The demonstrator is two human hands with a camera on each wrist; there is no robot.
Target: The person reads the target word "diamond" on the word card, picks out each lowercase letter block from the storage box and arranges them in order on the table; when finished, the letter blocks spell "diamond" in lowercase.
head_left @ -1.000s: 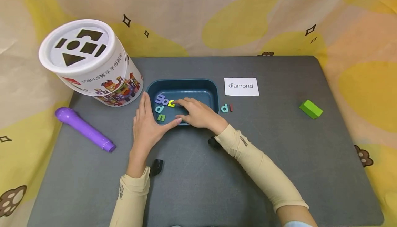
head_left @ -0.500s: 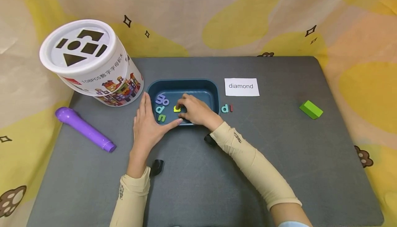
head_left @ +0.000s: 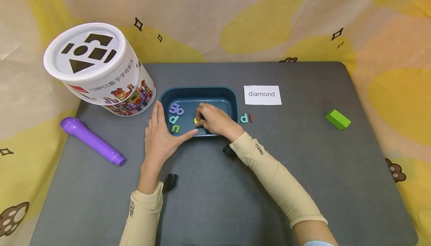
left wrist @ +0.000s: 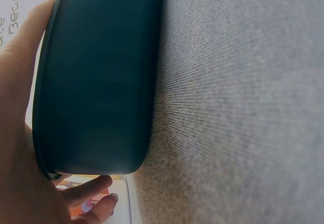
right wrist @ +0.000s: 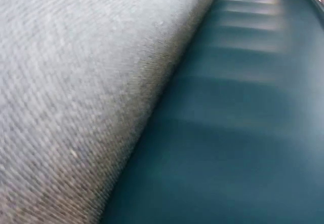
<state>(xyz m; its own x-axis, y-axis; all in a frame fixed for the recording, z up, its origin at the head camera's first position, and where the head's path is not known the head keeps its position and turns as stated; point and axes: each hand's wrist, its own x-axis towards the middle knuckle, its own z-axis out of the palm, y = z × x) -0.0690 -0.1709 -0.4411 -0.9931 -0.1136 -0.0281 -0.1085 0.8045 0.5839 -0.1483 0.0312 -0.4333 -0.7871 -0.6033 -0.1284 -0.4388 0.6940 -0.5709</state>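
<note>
Inside a dark blue tray [head_left: 215, 97], my right hand [head_left: 218, 120] pinches a small yellow letter [head_left: 196, 120], mostly hidden by the fingertips. My left hand [head_left: 161, 137] lies against the tray's left end with straight fingers, its thumb along the front rim. In the left wrist view, fingers [left wrist: 91, 189] touch the tray's end. At the tray's left side lie a purple m [head_left: 173, 108], a purple o [head_left: 180, 111], a teal letter [head_left: 173, 120] and a green n [head_left: 175, 128]. The right wrist view holds only tray wall and table.
Right of the tray lie a teal d [head_left: 244, 118] and a narrow red letter [head_left: 251, 117], below a card reading "diamond" [head_left: 262, 100]. A white bucket [head_left: 131, 89] and purple microphone-shaped object [head_left: 92, 140] are at left. A green block [head_left: 338, 119] sits far right.
My right hand first touched the yellow letter beside the purple o, then drew it right and toward me; its fingers now close round it. The left hand has not moved.
</note>
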